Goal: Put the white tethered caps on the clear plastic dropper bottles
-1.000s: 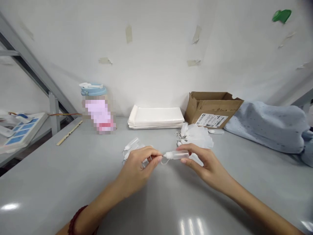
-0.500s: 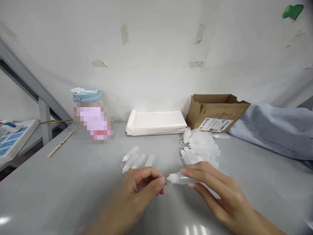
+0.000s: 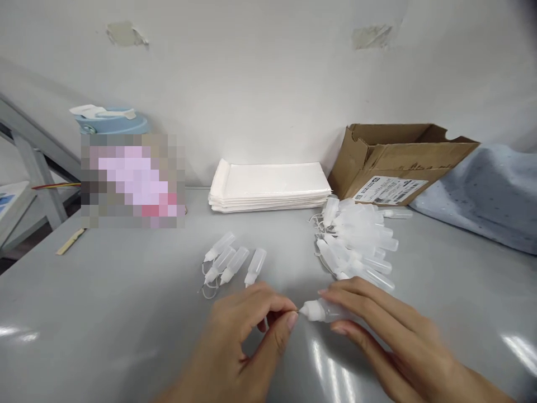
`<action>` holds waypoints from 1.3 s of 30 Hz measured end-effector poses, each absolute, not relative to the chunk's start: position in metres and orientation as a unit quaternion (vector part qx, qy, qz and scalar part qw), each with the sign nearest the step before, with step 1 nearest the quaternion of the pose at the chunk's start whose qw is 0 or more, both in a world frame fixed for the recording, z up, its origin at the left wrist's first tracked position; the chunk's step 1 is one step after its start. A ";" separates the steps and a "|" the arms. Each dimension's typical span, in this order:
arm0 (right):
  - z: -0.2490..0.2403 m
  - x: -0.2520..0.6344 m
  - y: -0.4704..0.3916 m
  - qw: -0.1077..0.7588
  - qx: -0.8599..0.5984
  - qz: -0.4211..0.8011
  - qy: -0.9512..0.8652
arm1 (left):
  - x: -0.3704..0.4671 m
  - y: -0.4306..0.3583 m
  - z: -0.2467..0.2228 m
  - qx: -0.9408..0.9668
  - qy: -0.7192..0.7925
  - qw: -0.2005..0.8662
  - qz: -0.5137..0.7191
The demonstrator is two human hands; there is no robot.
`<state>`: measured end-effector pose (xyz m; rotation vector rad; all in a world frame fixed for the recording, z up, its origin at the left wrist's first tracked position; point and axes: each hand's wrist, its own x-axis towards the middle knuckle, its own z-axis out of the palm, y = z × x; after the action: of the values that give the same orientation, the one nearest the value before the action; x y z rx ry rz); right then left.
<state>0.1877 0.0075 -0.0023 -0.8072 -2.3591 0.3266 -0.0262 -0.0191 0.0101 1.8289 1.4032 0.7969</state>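
My right hand holds a translucent plastic dropper bottle on its side, its white pointed nozzle facing left. The thumb and fingers of my left hand are pinched together right at the nozzle's tip. A thin dark bit shows between them, too small to name. Beyond my left hand lie several similar dropper bottles, some with thin curled strings by their nozzles. A larger pile of these bottles lies beyond my right hand, strings gathered on its left side.
A stack of white flat packets rests against the wall. An opened cardboard box stands at the back right beside a blue-grey cloth. At the back left is a blurred-out container with a light blue lid. A flat stick lies near the table's left side.
The view has tilted down and come closer. My left fingertips have closed into a pinch at the nozzle tip. My right hand still holds the bottle.
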 end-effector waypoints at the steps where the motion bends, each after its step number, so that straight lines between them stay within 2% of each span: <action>1: -0.004 0.187 0.009 0.308 -0.306 0.125 -0.892 | -0.026 -0.018 0.009 0.706 0.540 0.343 0.304; 8: -0.015 0.184 0.014 0.328 -0.296 0.166 -0.882 | -0.020 -0.015 0.006 0.686 0.560 0.389 0.253; 16: -0.021 0.182 0.013 0.367 -0.274 0.156 -0.875 | -0.019 -0.014 0.000 0.681 0.552 0.403 0.262; 34: -0.017 0.181 0.021 0.365 -0.303 0.134 -0.870 | -0.021 -0.008 0.003 0.683 0.580 0.334 0.292; 39: -0.022 0.176 0.017 0.403 -0.296 0.126 -0.857 | -0.016 -0.012 0.000 0.689 0.567 0.342 0.295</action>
<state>0.1759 0.0165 -0.0216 -0.7477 -2.1647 0.3195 -0.0164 -0.0116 -0.0001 1.7909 1.4737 0.7677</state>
